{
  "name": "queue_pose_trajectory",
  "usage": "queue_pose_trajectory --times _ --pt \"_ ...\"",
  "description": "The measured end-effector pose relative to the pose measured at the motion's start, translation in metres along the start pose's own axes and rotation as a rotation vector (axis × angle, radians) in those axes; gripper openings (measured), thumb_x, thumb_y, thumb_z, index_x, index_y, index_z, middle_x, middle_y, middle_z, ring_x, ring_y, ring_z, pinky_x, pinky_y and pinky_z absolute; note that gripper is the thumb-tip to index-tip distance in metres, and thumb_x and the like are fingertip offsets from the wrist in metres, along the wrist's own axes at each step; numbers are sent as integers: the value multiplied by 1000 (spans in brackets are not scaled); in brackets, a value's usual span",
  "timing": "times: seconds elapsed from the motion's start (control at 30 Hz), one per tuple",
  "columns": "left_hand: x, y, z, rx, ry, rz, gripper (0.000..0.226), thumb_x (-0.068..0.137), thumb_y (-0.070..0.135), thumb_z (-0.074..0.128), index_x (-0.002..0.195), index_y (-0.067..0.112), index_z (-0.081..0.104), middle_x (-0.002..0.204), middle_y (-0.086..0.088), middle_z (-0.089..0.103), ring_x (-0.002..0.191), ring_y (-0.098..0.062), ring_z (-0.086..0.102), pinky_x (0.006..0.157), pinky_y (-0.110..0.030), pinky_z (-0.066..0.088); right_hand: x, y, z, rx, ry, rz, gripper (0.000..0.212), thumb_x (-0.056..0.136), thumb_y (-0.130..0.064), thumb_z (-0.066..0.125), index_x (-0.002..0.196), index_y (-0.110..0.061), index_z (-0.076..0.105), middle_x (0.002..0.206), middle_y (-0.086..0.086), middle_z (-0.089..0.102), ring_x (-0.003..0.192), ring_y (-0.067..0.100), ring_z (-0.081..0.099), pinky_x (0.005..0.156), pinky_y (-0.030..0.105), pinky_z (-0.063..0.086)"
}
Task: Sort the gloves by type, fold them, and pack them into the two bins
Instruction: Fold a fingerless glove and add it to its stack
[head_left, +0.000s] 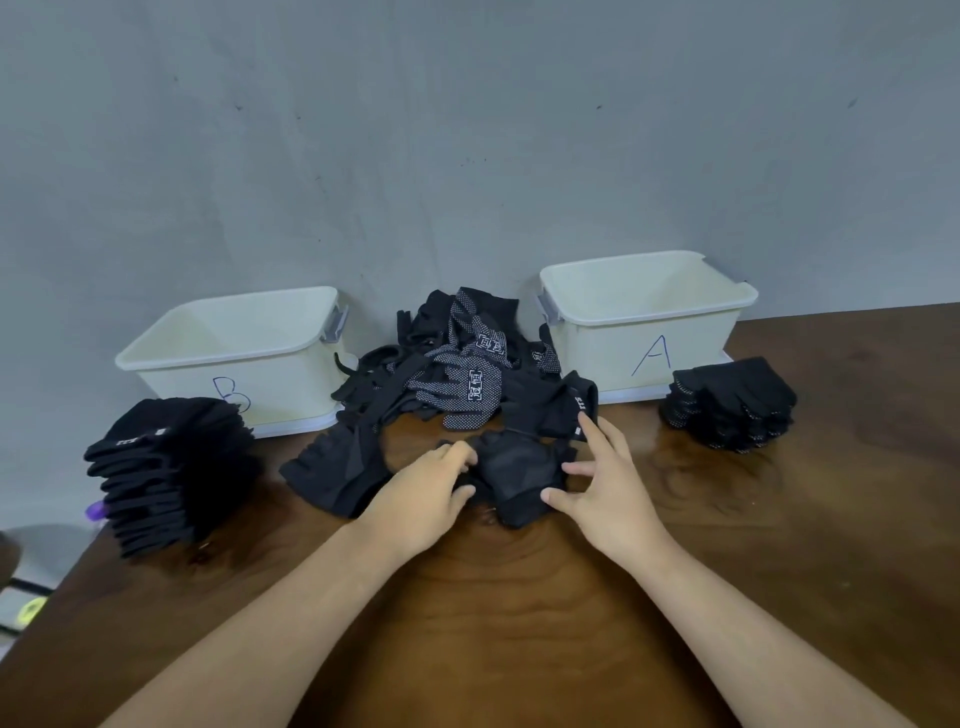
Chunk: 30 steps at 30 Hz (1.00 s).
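A person is sitting at a brown wooden table (519, 623), viewed from their own head, with both bare forearms reaching forward. Between the hands a single black glove (519, 475) is lying bunched on the tabletop, just in front of a loose pile of black gloves (467, 364).

The left hand (426, 493) is gripping the glove's left edge with curled fingers and thumb. The right hand (613, 499) is pinching its right edge between thumb and fingers, and its index finger is reaching up toward the pile.

The glove's length seems to be running away from the person, so a fold would likely be bringing the far end toward them (its cuff and fingers are too crumpled to tell apart).

Two cream bins are standing at the wall: bin B (176, 379) on the left and bin A (613, 358) on the right. A plain folded stack (161, 478) is sitting beside bin B, and a dotted folded stack (732, 405) beside bin A. The held glove is showing no dots, so it probably belongs on the plain stack, nearer the left hand.
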<state>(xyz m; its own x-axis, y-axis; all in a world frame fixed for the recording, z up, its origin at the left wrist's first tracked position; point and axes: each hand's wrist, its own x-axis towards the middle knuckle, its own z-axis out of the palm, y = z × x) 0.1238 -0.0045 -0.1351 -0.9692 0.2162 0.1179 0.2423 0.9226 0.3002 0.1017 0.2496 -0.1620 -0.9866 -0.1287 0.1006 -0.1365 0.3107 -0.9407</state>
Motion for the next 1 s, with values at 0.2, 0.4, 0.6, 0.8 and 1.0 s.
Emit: queue_pose_trajectory --times 0.2,0.4,0.6,0.8,1.0 --pt "11 -6 -37 131 135 -85 24 101 7 54 118 21 63 117 -2 62 111 -23 59 93 -37 47 -6 4 -4 19 84 -2 113 79 -5 91 167 -33 26 160 -27 19 113 1 65 74 8 55" --pt "8 -54 -69 185 223 -127 24 103 4 54 119 18 65 114 -1 61 105 -23 55 85 -37 50 -9 4 -4 37 84 -7 106 80 -8 89 164 -37 31 155 -31 22 113 -4 64 79 8 55" --pt "-9 -58 -39 162 195 -168 34 98 5 59 126 22 67 129 2 64 119 -25 57 101 -42 49 -10 6 -3 147 131 -40 68 94 -16 80 156 -27 52 154 -18 38 100 6 74 76 34 66" --pt "-15 -5 -8 -11 88 205 33 107 25 51 137 25 65 143 7 62 138 -14 51 120 -37 39 -6 11 -5 184 255 -5 50 101 -8 69 143 -32 63 131 -14 56 93 13 73 75 29 65" --pt "-21 20 15 18 -102 178 42 113 50 32 150 41 51 156 22 47 147 -1 36 123 -32 29 -4 16 -10 168 350 47 45 100 -6 65 135 -33 69 114 -8 71 83 9 75 78 37 65"
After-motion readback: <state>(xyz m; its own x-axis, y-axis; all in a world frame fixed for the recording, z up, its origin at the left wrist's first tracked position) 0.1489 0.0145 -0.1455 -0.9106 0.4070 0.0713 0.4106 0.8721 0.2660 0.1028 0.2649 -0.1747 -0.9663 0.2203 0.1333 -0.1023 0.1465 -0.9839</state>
